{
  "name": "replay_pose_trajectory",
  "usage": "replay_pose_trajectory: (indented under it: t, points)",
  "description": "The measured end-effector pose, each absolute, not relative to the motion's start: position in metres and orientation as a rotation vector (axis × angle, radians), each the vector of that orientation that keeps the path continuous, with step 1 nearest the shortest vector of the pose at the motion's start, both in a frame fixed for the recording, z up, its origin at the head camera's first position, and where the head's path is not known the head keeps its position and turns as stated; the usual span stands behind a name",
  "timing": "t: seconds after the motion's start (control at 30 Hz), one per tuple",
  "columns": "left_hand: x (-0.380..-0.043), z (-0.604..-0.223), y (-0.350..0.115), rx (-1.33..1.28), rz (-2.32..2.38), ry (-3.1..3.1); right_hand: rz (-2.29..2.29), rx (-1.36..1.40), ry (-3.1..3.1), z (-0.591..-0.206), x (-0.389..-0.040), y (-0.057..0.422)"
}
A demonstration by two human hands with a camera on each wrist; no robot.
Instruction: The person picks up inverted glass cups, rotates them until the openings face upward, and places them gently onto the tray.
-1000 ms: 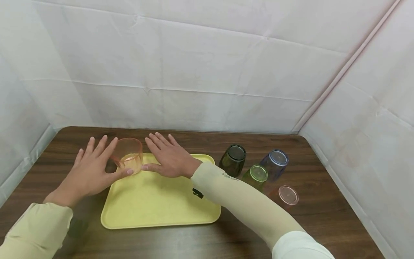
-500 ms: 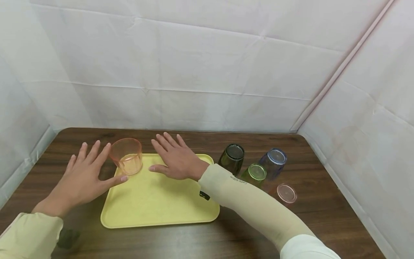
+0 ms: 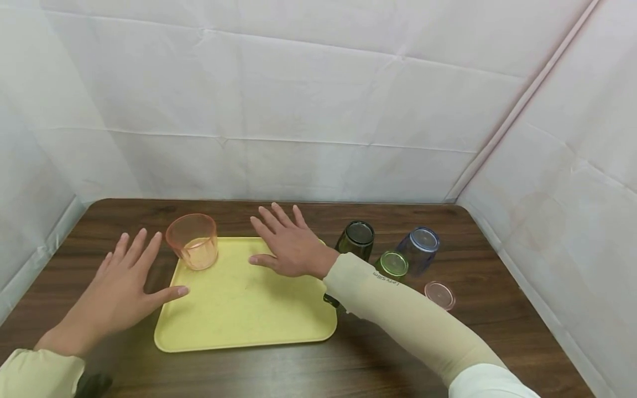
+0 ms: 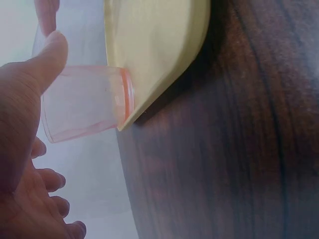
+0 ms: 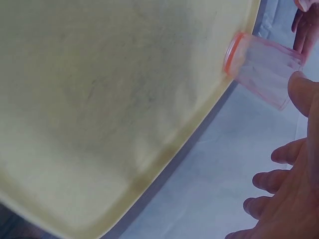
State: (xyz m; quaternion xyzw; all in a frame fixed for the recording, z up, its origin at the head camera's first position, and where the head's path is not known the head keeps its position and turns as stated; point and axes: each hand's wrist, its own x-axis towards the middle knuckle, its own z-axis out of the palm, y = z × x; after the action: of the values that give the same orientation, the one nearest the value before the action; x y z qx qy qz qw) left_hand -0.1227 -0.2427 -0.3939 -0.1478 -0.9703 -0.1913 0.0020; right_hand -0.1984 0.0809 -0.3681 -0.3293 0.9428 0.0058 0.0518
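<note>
A clear orange tumbler (image 3: 199, 255) stands upright, mouth up, at the back left corner of the yellow tray (image 3: 244, 323). In the left wrist view, the tumbler (image 4: 84, 102) rests its base inside the tray's corner. My left hand (image 3: 116, 293) is spread just left of the tray, apart from the tumbler, its thumb over the tray's left edge. Over the back right part of the tray hovers my right hand (image 3: 293, 243), fingers straight and holding nothing. The right wrist view shows the tumbler (image 5: 266, 67) beyond that hand's thumb.
Right of the tray several tumblers stand upside down: a dark green one (image 3: 357, 240), a green one (image 3: 393, 265), a blue one (image 3: 420, 249) and a pink one (image 3: 440, 296). My right sleeve (image 3: 398, 309) partly covers them. White sheeting (image 3: 298, 110) walls the wooden table (image 3: 497, 309).
Both hands have drawn away from the orange tumbler, the left one to the left and nearer me, the right one to the right. The tumbler stays on the tray.
</note>
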Motion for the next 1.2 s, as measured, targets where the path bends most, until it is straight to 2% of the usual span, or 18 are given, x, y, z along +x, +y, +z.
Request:
replay_pose_trajectory:
  t: [0.97, 1.2]
  points:
    - [-0.115, -0.413, -0.252, -0.567, -0.877, -3.13, -0.063, -0.895, 2.842, -0.348, -0.2, 0.151]
    - [-0.116, -0.414, -0.254, -0.512, -1.013, -3.15, -0.049, -0.855, 2.811, -0.341, -0.203, 0.177]
